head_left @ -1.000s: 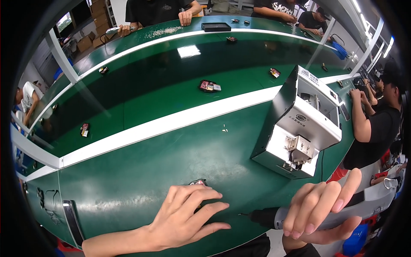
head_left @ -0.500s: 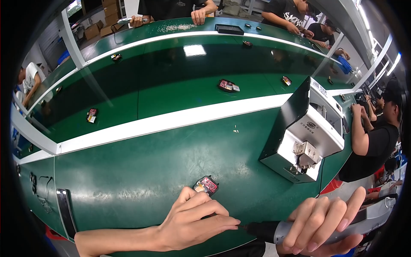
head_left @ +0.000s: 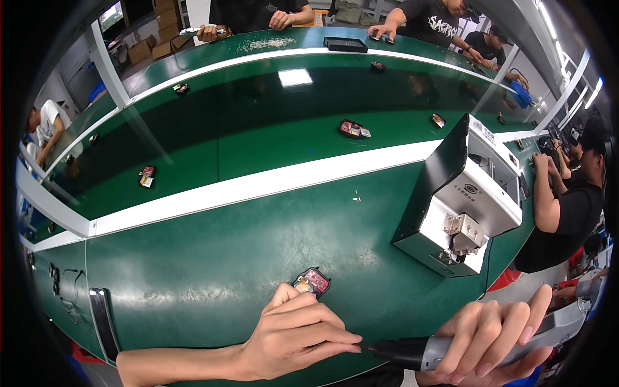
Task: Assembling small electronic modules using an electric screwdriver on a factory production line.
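Note:
My right hand (head_left: pixel 487 335) is wrapped around a grey and black electric screwdriver (head_left: pixel 406 353), its thin bit pointing left. The fingers of my left hand (head_left: pixel 300 335) are pinched together at the tip of that bit. Whatever sits between those fingertips is too small and covered to make out. Just beyond my left knuckles lies a small black-cased device (head_left: pixel 315 281), open, with a red circuit board showing; my hand hides part of it.
A white and black screw-feeding machine (head_left: pixel 454 206) stands at right on the green bench. Similar open devices (head_left: pixel 354 128) lie on the green conveyor behind a white rail (head_left: pixel 258 195). Glasses (head_left: pixel 74 297) and a dark phone-like slab (head_left: pixel 103 322) rest at left. Several people work around.
The devices on the conveyor have shifted slightly right. The screwdriver has drawn a little away from my left fingertips, showing more of its bit. Across the conveyor, a person's hand has reached small dark parts.

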{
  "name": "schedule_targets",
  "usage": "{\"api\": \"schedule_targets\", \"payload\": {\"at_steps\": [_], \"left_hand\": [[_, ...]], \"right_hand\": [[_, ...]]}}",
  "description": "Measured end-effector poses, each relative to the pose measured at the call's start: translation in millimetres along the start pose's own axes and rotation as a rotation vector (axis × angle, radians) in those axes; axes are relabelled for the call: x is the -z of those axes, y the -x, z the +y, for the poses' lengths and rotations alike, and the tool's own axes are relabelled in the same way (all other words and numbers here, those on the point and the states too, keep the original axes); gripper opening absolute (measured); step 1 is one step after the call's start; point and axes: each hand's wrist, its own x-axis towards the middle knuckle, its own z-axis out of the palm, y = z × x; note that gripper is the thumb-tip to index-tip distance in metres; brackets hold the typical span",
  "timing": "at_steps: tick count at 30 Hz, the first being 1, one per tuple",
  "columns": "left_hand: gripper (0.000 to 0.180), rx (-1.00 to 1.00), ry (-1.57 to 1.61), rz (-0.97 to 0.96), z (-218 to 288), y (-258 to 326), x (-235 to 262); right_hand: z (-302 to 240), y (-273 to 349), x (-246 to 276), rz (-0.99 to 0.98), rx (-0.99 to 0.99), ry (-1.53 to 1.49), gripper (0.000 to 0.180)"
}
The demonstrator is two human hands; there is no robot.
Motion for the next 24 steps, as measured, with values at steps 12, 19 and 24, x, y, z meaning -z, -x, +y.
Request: {"api": "schedule_targets", "payload": {"at_steps": [12, 19, 24], "left_hand": [[0.038, -0.063, -0.033, -0.041, 10, -1, 9], [0.056, -0.055, -0.434, -0.261, -17, -27, 93], [0.06, -0.103, -0.568, -0.594, -19, -28, 97]], "right_hand": [[-5, 3, -7, -0.066, -0.014, -0.013, 0.04], [11, 11, 6, 0.067, 0.156, 0.02, 0.028], [8, 9, 9, 0.084, 0.151, 0.051, 0.027]]}}
